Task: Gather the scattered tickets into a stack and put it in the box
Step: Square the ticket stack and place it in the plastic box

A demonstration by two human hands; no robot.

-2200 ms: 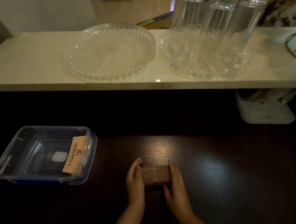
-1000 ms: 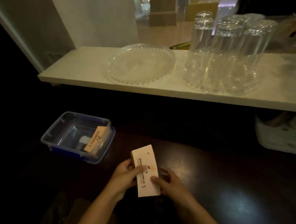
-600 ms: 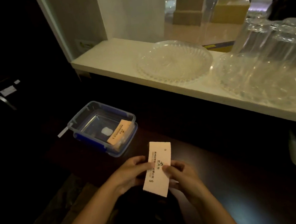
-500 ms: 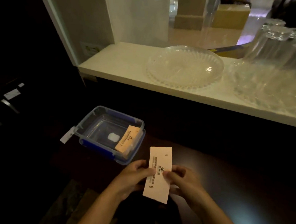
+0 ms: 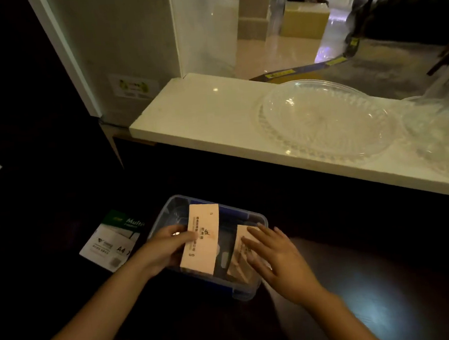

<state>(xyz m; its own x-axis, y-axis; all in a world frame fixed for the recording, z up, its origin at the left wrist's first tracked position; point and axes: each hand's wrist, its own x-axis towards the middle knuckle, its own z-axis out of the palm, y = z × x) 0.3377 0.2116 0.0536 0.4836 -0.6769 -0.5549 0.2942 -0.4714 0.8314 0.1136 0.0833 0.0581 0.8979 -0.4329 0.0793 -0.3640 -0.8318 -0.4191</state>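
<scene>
A clear plastic box (image 5: 256, 218) with blue clips sits on the dark table in front of me. My left hand (image 5: 167, 246) grips a pale pink stack of tickets (image 5: 201, 237) by its left edge and holds it over the box's left half. A second ticket bundle (image 5: 239, 259) leans against the box's right wall. My right hand (image 5: 273, 256) rests on that bundle with fingers spread flat, not gripping it.
A pack of A4 paper (image 5: 111, 241) lies left of the box. Behind the table runs a raised white counter (image 5: 203, 113) with a glass dish (image 5: 323, 117) and more glassware at the right edge. A glass pane stands beyond.
The ticket stack went from both hands above the table to over the box, held by my left hand alone. My right hand let go and moved onto the bundle in the box.
</scene>
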